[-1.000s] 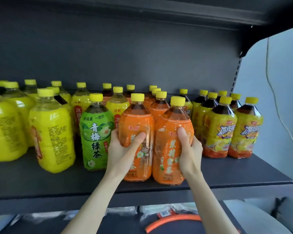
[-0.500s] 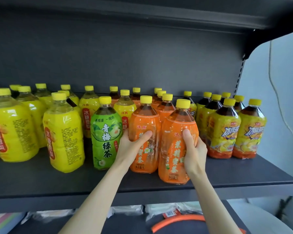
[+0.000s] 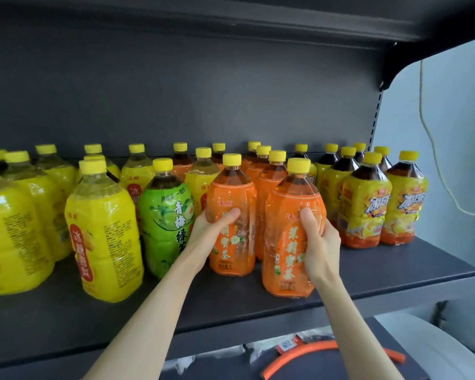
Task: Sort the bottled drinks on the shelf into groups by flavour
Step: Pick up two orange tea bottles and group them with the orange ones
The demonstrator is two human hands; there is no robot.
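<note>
Two orange-labelled bottles stand at the front of the dark shelf (image 3: 395, 278). My left hand (image 3: 209, 229) grips the left orange bottle (image 3: 231, 215) at its waist. My right hand (image 3: 317, 239) grips the right orange bottle (image 3: 291, 229), which stands nearer the shelf's front edge. More orange bottles (image 3: 269, 182) stand in a row behind them. A single green-labelled bottle (image 3: 166, 220) stands just left of my left hand. Several bright yellow bottles (image 3: 104, 234) fill the left side. Dark-tea bottles with yellow labels (image 3: 365, 204) stand grouped on the right.
The shelf has a dark back wall and another shelf board overhead (image 3: 231, 20). Its right end is open beside a pale wall with a hanging cord (image 3: 433, 149). Below the shelf lie packets and an orange curved tube (image 3: 327, 349).
Both hands have pushed the two orange bottles a little further back on the shelf, toward the orange row. The grips are unchanged, and the view has shifted slightly to the left.
</note>
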